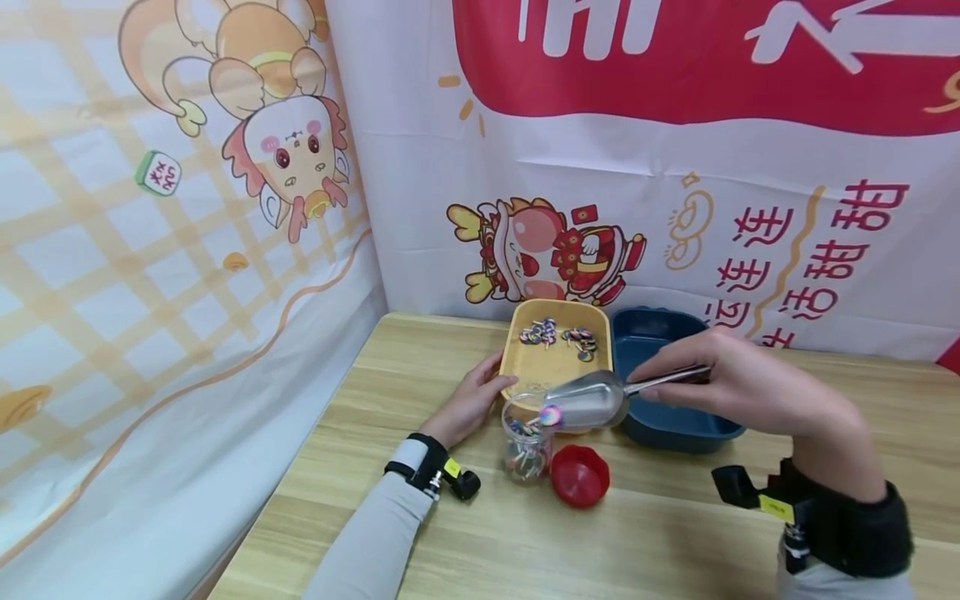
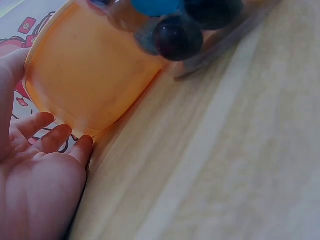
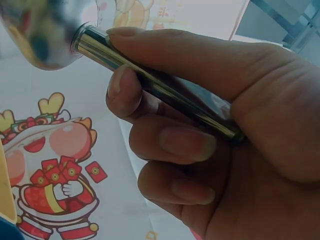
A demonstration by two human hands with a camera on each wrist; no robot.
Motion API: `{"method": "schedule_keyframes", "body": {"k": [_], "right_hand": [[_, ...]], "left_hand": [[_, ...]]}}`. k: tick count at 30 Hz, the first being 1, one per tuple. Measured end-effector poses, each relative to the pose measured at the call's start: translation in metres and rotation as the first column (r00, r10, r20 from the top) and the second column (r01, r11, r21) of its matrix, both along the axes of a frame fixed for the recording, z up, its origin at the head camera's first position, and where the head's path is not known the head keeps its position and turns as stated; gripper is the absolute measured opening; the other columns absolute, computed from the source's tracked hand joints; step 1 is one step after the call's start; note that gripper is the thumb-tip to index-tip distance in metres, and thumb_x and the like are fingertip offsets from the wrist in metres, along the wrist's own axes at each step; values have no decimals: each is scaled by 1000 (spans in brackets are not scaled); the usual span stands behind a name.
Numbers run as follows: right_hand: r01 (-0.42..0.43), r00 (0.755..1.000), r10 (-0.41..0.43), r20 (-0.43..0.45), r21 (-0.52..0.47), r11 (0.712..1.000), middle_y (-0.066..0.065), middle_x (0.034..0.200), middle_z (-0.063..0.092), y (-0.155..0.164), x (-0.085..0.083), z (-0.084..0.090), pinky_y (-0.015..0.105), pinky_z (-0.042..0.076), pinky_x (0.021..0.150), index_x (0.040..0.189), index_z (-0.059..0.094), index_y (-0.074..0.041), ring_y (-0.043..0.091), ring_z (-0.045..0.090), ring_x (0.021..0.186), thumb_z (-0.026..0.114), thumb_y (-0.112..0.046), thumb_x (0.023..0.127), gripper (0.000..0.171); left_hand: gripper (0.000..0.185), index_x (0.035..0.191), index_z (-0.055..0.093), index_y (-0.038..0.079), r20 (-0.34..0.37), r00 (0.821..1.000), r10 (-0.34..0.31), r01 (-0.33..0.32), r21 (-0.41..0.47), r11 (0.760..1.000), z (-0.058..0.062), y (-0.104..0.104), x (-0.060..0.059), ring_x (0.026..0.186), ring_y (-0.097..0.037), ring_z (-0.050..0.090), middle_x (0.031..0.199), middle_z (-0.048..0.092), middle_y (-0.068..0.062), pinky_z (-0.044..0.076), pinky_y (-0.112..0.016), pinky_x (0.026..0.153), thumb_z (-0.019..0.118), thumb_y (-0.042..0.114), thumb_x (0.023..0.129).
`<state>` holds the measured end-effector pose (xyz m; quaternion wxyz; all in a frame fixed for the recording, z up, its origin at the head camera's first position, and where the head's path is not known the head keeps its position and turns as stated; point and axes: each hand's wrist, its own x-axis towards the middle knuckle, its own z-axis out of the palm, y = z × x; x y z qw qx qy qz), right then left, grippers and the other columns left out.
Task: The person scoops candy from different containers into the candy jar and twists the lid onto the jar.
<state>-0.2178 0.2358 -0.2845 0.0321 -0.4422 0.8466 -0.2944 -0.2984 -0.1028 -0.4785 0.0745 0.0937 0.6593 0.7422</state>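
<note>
My right hand [image 1: 738, 387] pinches the handle of a metal scoop [image 1: 588, 400], thumb on one side and curled fingers on the other in the right wrist view. The scoop tilts left, its mouth at the rim of a clear jar [image 1: 527, 467] holding several small swirled lollipops. One pink and blue lollipop [image 1: 551, 415] shows at the scoop's lip. With thumb and fingers, my left hand [image 1: 467, 408] holds the left side of a yellow tray [image 1: 555, 371], where two small clusters of lollipops [image 1: 538, 332] lie. In the left wrist view its fingertips touch the tray's outer wall.
Right of the jar sits a small red scalloped dish [image 1: 580, 477]. A dark blue basin [image 1: 678, 435] stands beside the tray, under my right hand. Printed cloth [image 1: 405, 167] hangs along the back and left of the wooden table [image 1: 352, 417].
</note>
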Motion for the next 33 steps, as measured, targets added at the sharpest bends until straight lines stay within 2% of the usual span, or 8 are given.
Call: {"method": "schedule_keyframes", "body": {"k": [10, 16, 19, 25, 28, 33], "right_hand": [[16, 999, -17, -36, -35, 999, -15, 104, 75, 1, -2, 1, 26, 60, 71, 117, 77, -25, 7, 68, 83, 73, -20, 96, 22], [151, 987, -149, -58, 26, 988, -6, 98, 70, -12, -16, -7, 25, 52, 61, 120, 75, -20, 12, 60, 74, 67, -20, 100, 22], [213, 976, -207, -72, 78, 974, 0, 93, 66, -27, -32, -21, 26, 47, 60, 124, 73, -14, 15, 54, 72, 62, -17, 103, 24], [289, 957, -285, -50, 162, 943, 5, 92, 65, -63, -64, -64, 30, 43, 59, 128, 70, -2, 17, 51, 70, 55, -12, 106, 28], [337, 941, -324, -103, 176, 925, 4, 89, 66, -76, -74, -85, 30, 42, 59, 127, 70, -3, 18, 52, 69, 55, -13, 106, 28], [428, 897, -397, -195, 151, 891, 1, 79, 64, -88, -81, -110, 29, 36, 54, 124, 71, -5, 17, 49, 61, 56, -17, 106, 27]], "left_hand": [[66, 162, 24, 5, 12, 1000, 9, -9, -23, 1000, 2, -3, 0, 152, -33, 30, 167, 24, -20, 28, -41, 124, 54, 8, 104], [66, 162, 25, 5, 9, 1000, 14, -13, -15, 1000, 0, -4, -1, 150, -33, 33, 166, 27, -21, 29, -41, 124, 55, 9, 104], [67, 161, 25, 4, -3, 1000, 6, -6, -5, 1000, -3, -5, -2, 150, -34, 33, 165, 27, -22, 29, -41, 124, 57, 9, 103], [66, 160, 25, -1, -51, 998, -42, 44, 42, 998, -5, -5, -1, 149, -36, 33, 164, 29, -24, 29, -42, 124, 56, 7, 102], [66, 161, 25, 2, -43, 998, -49, 50, 29, 998, -5, -5, -1, 150, -34, 33, 165, 28, -21, 29, -40, 124, 56, 8, 102], [67, 161, 26, 6, -15, 999, -50, 50, 6, 999, -3, -5, -1, 150, -32, 34, 166, 28, -19, 28, -39, 124, 57, 11, 103]]}}
